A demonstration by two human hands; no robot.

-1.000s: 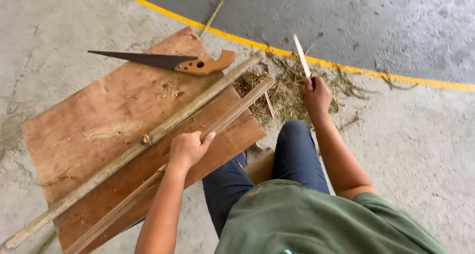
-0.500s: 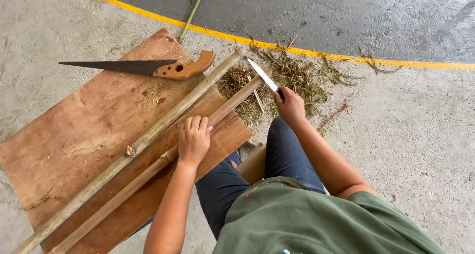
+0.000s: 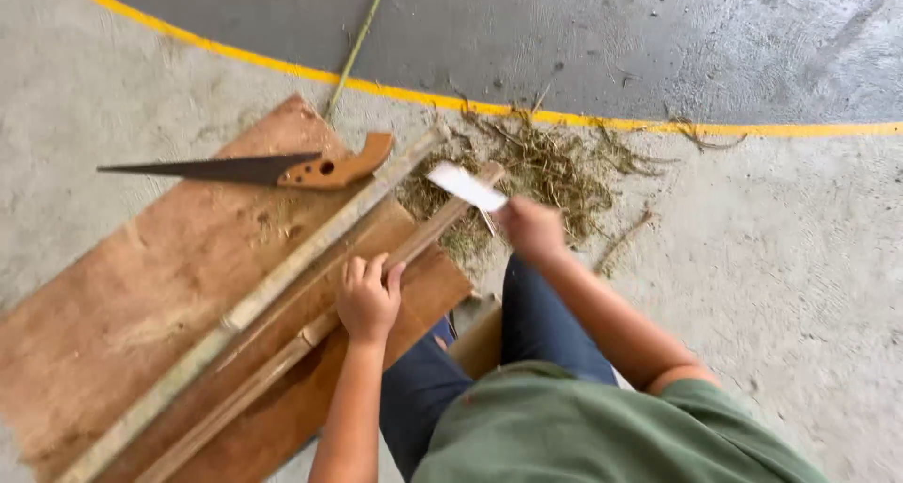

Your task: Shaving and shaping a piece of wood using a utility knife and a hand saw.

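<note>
You are pinning the stiff, light split bamboo pole (image 3: 310,328) mid-length under your left hand (image 3: 367,300), your right hand (image 3: 531,229) gripping a pale flat blade (image 3: 467,187).

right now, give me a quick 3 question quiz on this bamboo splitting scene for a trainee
1. True or false: the left hand rests on the thinner bamboo pole.
2. What does the right hand hold? A) the handsaw B) a flat blade C) a hammer
3. Fill in: the handsaw lies on the ____ board, touched by neither hand.

Key: 1 true. 2 B, the flat blade, blurred, is at the pole's far end. 3 plywood.
</note>
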